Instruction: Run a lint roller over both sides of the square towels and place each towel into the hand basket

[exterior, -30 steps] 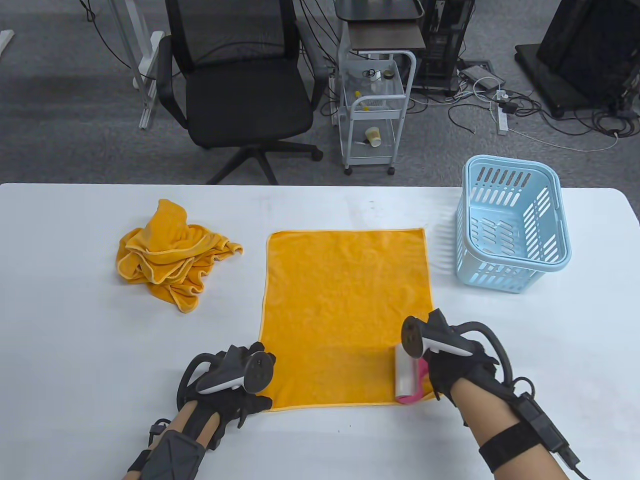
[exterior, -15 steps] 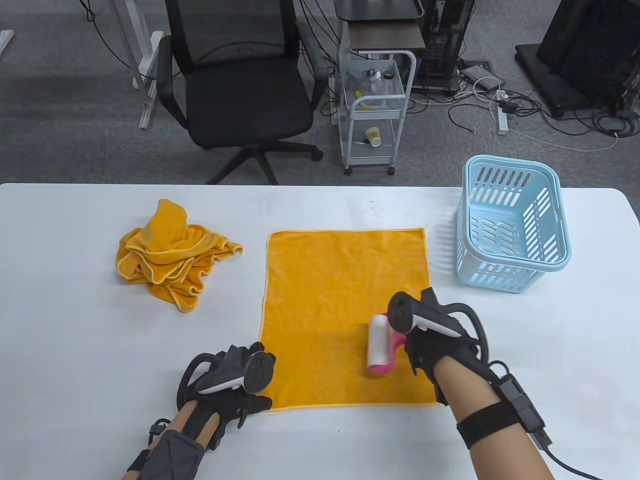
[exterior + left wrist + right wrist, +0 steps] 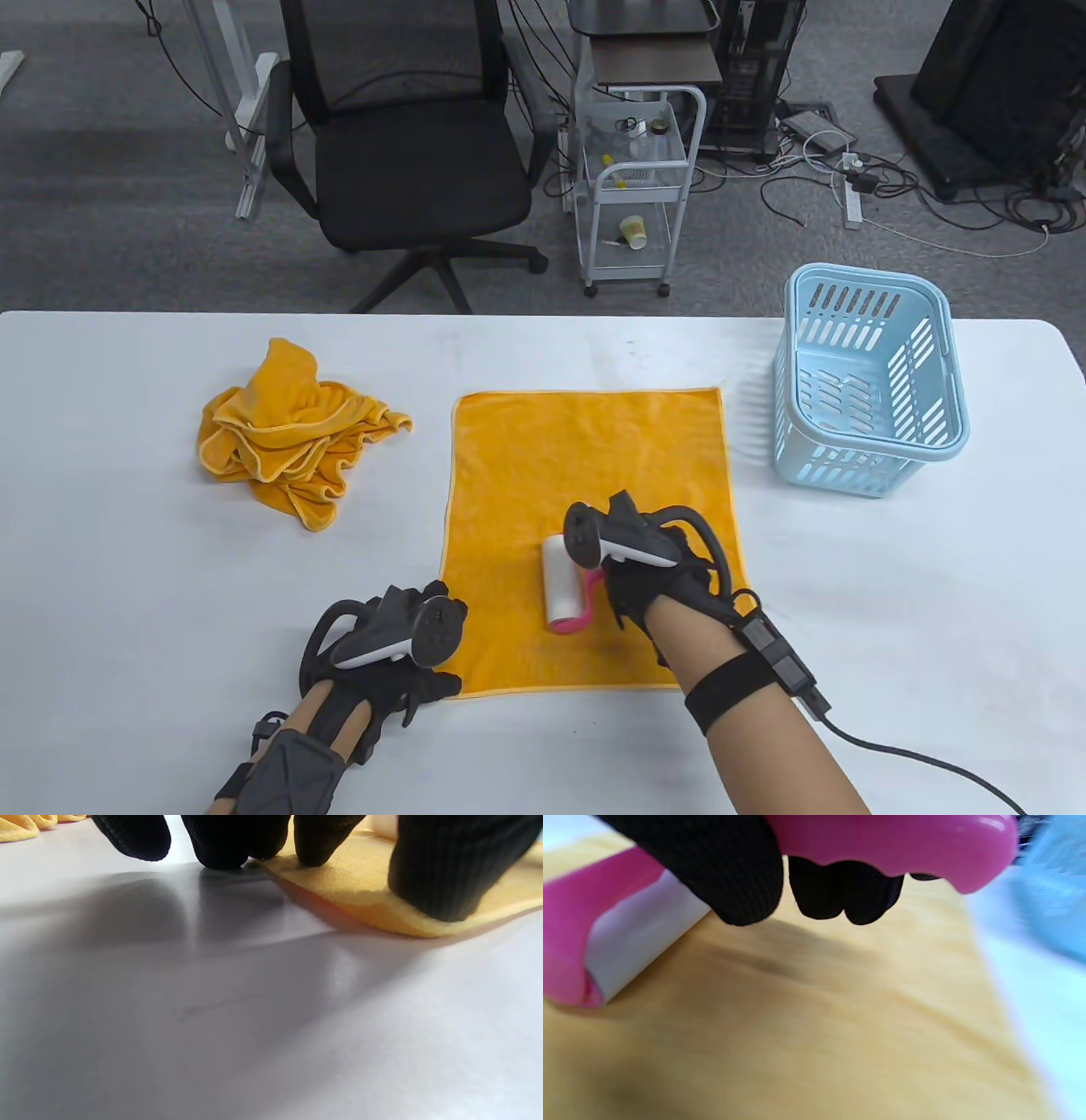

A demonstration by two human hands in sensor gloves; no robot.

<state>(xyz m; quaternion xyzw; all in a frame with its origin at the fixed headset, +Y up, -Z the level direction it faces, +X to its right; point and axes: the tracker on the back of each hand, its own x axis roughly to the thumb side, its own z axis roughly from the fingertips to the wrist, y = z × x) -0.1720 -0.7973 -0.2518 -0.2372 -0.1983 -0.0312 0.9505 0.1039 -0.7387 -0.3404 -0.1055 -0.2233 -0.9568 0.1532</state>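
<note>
**Roller travels left across the spread towel**

Since the earlier frames the right hand has carried the lint roller leftward, from the near right corner of the flat towel to about the middle of its near half. Everything else lies where it lay before, the left hand included.

No brand, label or writing can be read on any of the things.

Right hand: its fingers are curled round the roller's pink handle, gripping it. The white roll lies on the orange cloth, its long axis running away from the person, just left of the hand.

Left hand: it rests at the towel's near left corner, well apart from the roller. In the left wrist view its fingertips press down on the towel's edge, with other fingertips touching the table just beside the cloth. The fingers pin the cloth rather than wrap round it.

A crumpled heap of orange towels sits on the table to the left of the flat towel, apart from it. The light blue hand basket stands to the right of the flat towel, near the far right part of the table, tilted a little; no towel shows inside it. Beyond the table stand an office chair and a small white cart.
</note>
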